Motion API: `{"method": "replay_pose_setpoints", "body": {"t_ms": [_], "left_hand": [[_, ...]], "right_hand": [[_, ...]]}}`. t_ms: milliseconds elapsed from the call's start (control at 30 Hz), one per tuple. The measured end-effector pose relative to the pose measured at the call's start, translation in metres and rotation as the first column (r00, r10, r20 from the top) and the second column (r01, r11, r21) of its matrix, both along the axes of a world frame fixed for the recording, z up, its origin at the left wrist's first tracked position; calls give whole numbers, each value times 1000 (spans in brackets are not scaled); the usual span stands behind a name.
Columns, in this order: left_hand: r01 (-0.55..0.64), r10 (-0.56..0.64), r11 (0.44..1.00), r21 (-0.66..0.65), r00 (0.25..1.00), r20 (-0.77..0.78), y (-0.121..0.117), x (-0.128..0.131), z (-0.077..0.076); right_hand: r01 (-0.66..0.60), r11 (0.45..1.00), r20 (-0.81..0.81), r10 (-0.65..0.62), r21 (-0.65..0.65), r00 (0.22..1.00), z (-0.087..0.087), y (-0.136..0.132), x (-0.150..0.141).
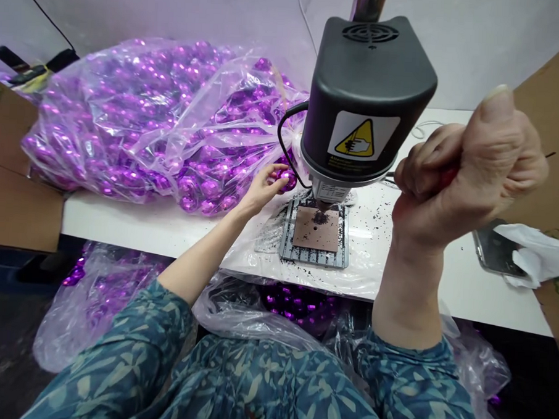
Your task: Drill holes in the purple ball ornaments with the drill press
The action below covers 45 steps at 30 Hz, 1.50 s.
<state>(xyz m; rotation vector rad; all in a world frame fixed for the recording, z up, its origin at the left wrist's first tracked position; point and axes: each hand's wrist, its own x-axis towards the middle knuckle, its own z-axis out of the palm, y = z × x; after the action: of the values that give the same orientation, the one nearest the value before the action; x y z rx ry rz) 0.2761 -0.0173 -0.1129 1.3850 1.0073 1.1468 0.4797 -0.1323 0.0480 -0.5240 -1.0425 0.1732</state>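
A shiny purple faceted ball (287,179) is pinched in the fingers of my left hand (264,187), just left of the machine's lower end. My right hand (471,156) is wrapped around a handle with a bit of red (449,176) showing, to the right of the dark grey bench drill press (370,96). The drill's housing carries a yellow warning label. Under it lies a slotted metal base (287,237) with a brown square board (308,235) on top. Dark shavings (322,217) are scattered over the board and base. The drill tip is mostly hidden.
A large clear bag of purple balls (139,117) fills the table's left side. On the right lie a phone (495,250) and a crumpled white tissue (541,255). Cardboard (24,180) stands at both sides. An open bag of purple balls (298,303) sits below the table edge.
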Motion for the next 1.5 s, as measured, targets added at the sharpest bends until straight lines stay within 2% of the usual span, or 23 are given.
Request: {"method": "replay_pose_setpoints", "body": {"t_ms": [67,167,267,367,567,800,967,1067,1233,1333,1500], "left_hand": [[54,-41,987,-150,995,87,-21,-6,1],[143,-49,932,-332,960,277,-43,-9,-3],[266,-94,871,-414,916,391,-55,-5,-10],[333,-152,841,-427,902,404,-62,3,-15],[373,-167,852,-367,859,485,-71,15,-14],[322,-125,863,-390,883,452,-74,23,-15],[175,-101,958,-226,947,306,-75,27,-23],[109,-82,988,-110,971,224,-76,30,-31],[125,-110,991,-57,968,224,-75,37,-42],[125,-109,990,-64,972,210,-76,39,-45],[167,-170,985,31,977,132,-76,39,-48]], "right_hand": [[-22,1000,-3,22,17,1000,-1,1,1],[-34,998,17,33,48,999,-2,2,2],[-22,999,39,21,45,999,-3,2,2],[-10,1000,32,10,27,999,-3,1,1],[4,1000,12,-4,9,1000,-3,-3,-1],[72,997,3,-72,-29,997,-3,-3,-4],[12,999,-2,-12,42,1000,-5,-3,-3],[22,999,7,-22,29,1000,-6,-3,-3],[57,998,-1,-57,15,998,-7,1,-1],[32,999,4,-32,43,999,-7,0,-1],[11,1000,-22,-11,-3,1000,-6,-5,-3]]}}
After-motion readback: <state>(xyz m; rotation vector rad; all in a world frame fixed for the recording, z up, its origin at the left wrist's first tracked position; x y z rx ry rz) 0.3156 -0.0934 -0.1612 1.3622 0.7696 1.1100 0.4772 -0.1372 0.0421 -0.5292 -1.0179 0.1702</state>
